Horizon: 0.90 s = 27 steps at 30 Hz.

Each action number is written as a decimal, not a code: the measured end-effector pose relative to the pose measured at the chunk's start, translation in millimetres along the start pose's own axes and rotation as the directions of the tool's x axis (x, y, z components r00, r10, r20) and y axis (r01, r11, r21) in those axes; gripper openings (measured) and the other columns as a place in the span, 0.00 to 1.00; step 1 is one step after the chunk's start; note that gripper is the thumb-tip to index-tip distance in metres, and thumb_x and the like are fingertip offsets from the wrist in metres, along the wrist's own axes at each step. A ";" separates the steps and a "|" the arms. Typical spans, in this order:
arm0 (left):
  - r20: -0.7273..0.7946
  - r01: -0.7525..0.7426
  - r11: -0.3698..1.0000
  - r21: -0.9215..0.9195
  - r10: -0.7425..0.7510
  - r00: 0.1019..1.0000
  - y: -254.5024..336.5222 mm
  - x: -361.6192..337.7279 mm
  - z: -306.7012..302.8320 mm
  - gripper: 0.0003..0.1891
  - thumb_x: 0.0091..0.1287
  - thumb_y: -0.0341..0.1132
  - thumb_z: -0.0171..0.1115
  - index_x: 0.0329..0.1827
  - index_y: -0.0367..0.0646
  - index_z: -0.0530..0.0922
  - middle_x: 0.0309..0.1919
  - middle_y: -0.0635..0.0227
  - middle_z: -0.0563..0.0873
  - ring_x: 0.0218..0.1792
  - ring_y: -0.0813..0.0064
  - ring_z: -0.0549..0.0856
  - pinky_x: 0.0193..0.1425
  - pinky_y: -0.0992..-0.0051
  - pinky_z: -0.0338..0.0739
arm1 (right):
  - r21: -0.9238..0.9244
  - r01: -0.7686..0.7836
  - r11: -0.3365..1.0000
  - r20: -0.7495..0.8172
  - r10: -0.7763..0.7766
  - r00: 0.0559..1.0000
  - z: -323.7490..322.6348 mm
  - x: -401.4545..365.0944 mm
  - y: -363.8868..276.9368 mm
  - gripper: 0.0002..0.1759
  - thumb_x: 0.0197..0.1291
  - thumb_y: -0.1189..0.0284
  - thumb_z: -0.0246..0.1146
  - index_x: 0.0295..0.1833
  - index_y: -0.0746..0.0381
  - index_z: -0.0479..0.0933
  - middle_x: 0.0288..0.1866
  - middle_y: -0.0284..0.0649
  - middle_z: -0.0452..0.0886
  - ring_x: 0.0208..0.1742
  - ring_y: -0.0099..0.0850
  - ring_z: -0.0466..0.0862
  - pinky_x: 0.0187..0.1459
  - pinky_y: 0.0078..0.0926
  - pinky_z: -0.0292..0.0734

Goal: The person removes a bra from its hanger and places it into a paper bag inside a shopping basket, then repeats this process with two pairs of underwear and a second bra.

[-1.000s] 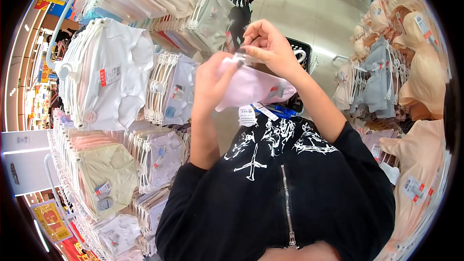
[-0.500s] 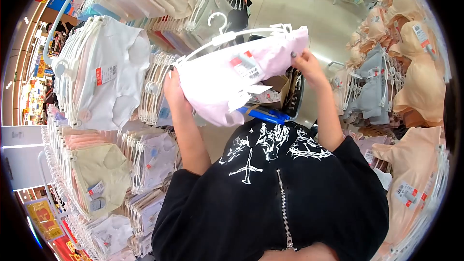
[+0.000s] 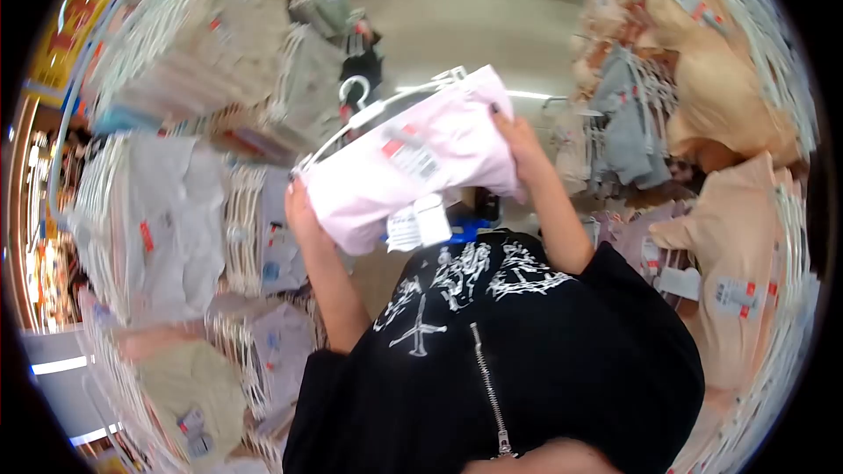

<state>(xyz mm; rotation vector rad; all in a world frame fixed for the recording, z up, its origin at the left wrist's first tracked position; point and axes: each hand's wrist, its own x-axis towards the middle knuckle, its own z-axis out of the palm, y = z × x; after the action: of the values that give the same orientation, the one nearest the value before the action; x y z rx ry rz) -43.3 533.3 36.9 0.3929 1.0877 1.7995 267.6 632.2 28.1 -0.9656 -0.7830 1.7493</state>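
A pair of pale pink briefs (image 3: 347,197) on a white plastic hanger (image 3: 367,114) is held out in front of my chest, tilted with its right end higher. My left hand (image 3: 300,212) grips the garment's left edge by the hanger clip. On the right edge, my right hand (image 3: 522,147) pinches the fabric, its thumb partly hidden. A red-and-white price tag (image 3: 411,158) lies on the pink cloth, and white paper labels (image 3: 420,224) dangle below it.
Racks of hanging underwear line the left, with white briefs (image 3: 180,228) and pale green ones (image 3: 198,386). Beige bras (image 3: 724,92) and a peach garment (image 3: 716,263) hang on the right. An aisle floor (image 3: 465,9) runs ahead. Something blue (image 3: 470,230) shows below the briefs.
The pink briefs and both hands have shifted left and slightly lower in view, and the right side is drawn in. My view has tilted, so the racks sit differently. Both hands keep their hold.
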 end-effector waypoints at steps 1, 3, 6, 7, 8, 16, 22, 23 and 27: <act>0.051 0.041 0.999 -0.020 -0.040 0.998 -5.5 1.0 4.4 0.13 0.67 0.37 0.46 0.47 0.36 0.69 0.42 0.57 0.78 0.43 0.65 0.79 0.46 0.66 0.75 | 0.006 0.027 1.000 0.023 -0.027 0.999 -6.1 -1.7 0.8 0.17 0.56 0.66 0.60 0.46 0.67 0.73 0.38 0.39 0.79 0.36 0.24 0.80 0.37 0.21 0.76; 0.056 0.065 0.997 -0.042 -0.063 0.996 -14.8 -3.3 20.0 0.13 0.67 0.37 0.46 0.47 0.36 0.68 0.42 0.56 0.77 0.43 0.64 0.79 0.46 0.65 0.75 | 0.052 0.033 0.998 0.048 -0.036 0.998 -15.7 -3.9 -1.2 0.16 0.53 0.68 0.63 0.44 0.67 0.74 0.38 0.38 0.80 0.36 0.23 0.79 0.37 0.22 0.76; 0.061 0.062 0.998 0.016 -0.063 0.996 -26.2 -3.9 29.1 0.16 0.67 0.39 0.44 0.50 0.37 0.69 0.46 0.56 0.77 0.45 0.62 0.78 0.50 0.63 0.73 | -0.156 0.067 0.986 0.057 -0.059 0.997 -33.7 -2.4 -5.1 0.15 0.51 0.71 0.63 0.43 0.67 0.75 0.36 0.37 0.80 0.34 0.23 0.79 0.35 0.21 0.74; 0.060 0.051 0.997 0.050 -0.054 0.997 -29.2 -3.3 29.2 0.17 0.68 0.41 0.44 0.51 0.37 0.69 0.48 0.57 0.77 0.46 0.61 0.78 0.51 0.63 0.72 | -0.232 0.049 0.972 0.047 -0.039 0.998 -38.4 -0.6 -4.4 0.15 0.51 0.71 0.63 0.43 0.67 0.75 0.36 0.37 0.80 0.34 0.23 0.79 0.35 0.20 0.74; 0.055 0.031 0.995 0.091 -0.036 0.998 -30.7 -2.5 29.9 0.17 0.68 0.41 0.44 0.51 0.37 0.69 0.47 0.57 0.77 0.46 0.62 0.78 0.51 0.63 0.73 | -0.178 0.067 0.982 0.038 -0.061 0.997 -40.5 0.7 -1.2 0.15 0.51 0.70 0.63 0.43 0.67 0.75 0.36 0.38 0.79 0.34 0.22 0.78 0.35 0.20 0.73; 0.022 -0.053 0.980 0.192 0.050 0.999 -31.1 -14.7 78.4 0.14 0.67 0.35 0.46 0.51 0.37 0.65 0.44 0.58 0.76 0.43 0.67 0.78 0.45 0.67 0.75 | -0.202 0.031 0.979 -0.408 -0.113 0.906 -91.9 7.3 19.5 0.15 0.62 0.60 0.51 0.47 0.57 0.73 0.36 0.34 0.78 0.33 0.21 0.76 0.37 0.16 0.71; 0.113 0.005 0.926 0.377 -0.052 0.992 -69.3 -0.7 118.7 0.13 0.66 0.31 0.49 0.52 0.38 0.65 0.44 0.62 0.76 0.42 0.73 0.77 0.48 0.72 0.73 | -0.333 0.039 0.942 -0.262 -0.132 0.956 -129.5 -1.6 5.3 0.15 0.59 0.64 0.51 0.41 0.64 0.76 0.35 0.35 0.79 0.35 0.22 0.76 0.38 0.19 0.70; 0.162 -0.015 0.931 0.364 -0.048 0.986 -79.3 -0.5 123.6 0.13 0.66 0.32 0.49 0.51 0.38 0.66 0.43 0.63 0.77 0.42 0.72 0.77 0.47 0.71 0.73 | -0.382 -0.070 0.922 -0.265 -0.037 0.964 -134.2 -2.3 4.3 0.13 0.56 0.66 0.55 0.40 0.64 0.77 0.33 0.35 0.80 0.33 0.21 0.76 0.36 0.17 0.70; 0.275 -0.047 0.930 0.364 -0.059 0.960 -101.0 5.9 144.8 0.11 0.65 0.32 0.48 0.47 0.38 0.67 0.39 0.64 0.77 0.40 0.72 0.78 0.44 0.71 0.74 | -0.348 0.015 0.937 -0.171 -0.079 0.982 -134.5 -18.2 9.2 0.10 0.51 0.70 0.61 0.39 0.62 0.78 0.28 0.33 0.80 0.30 0.19 0.76 0.33 0.15 0.70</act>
<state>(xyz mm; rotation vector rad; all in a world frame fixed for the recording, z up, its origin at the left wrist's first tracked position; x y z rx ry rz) 107.4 625.4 33.3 0.8456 1.2163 1.4721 385.1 623.0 -39.8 -1.3112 -1.0047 1.4814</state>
